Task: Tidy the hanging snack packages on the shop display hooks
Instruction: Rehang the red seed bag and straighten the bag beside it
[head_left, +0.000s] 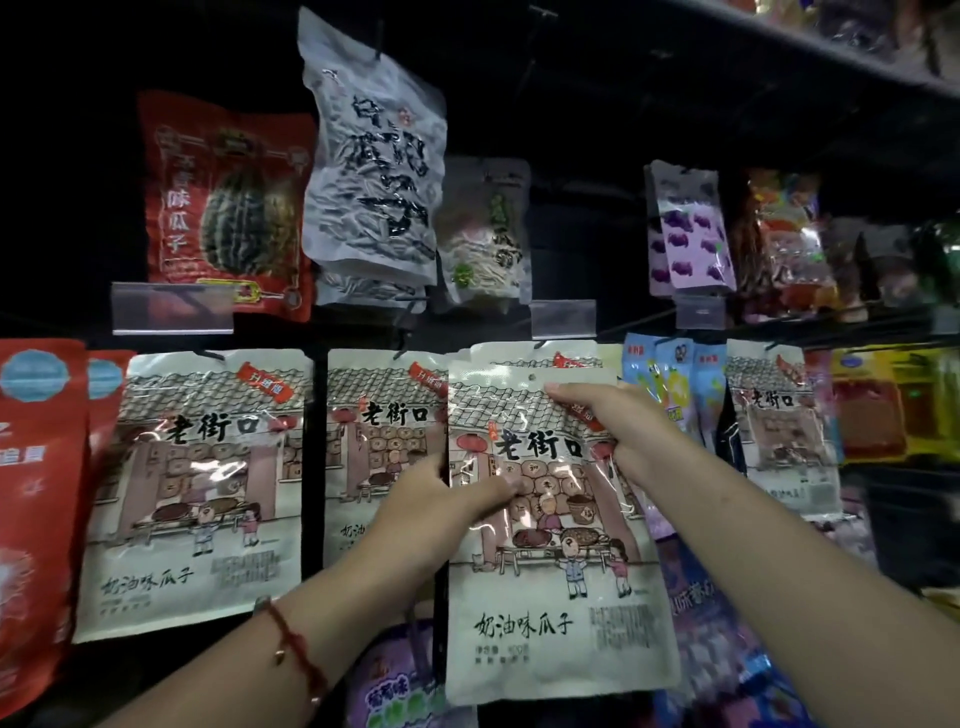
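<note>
I hold a cream seed packet with a drawn street scene in front of the display, off its hook. My left hand pinches its left edge at mid height, thumb on the front. My right hand grips its upper right corner. The packet's hang hole sits just below a matching packet hanging on a hook behind it. Two more matching packets hang to the left, and another hangs to the right.
The upper row holds a red melon-seed bag, a clear white seed bag, a small clear packet and a purple packet. Clear price tag holders jut out. Red bags hang far left, colourful packets at right.
</note>
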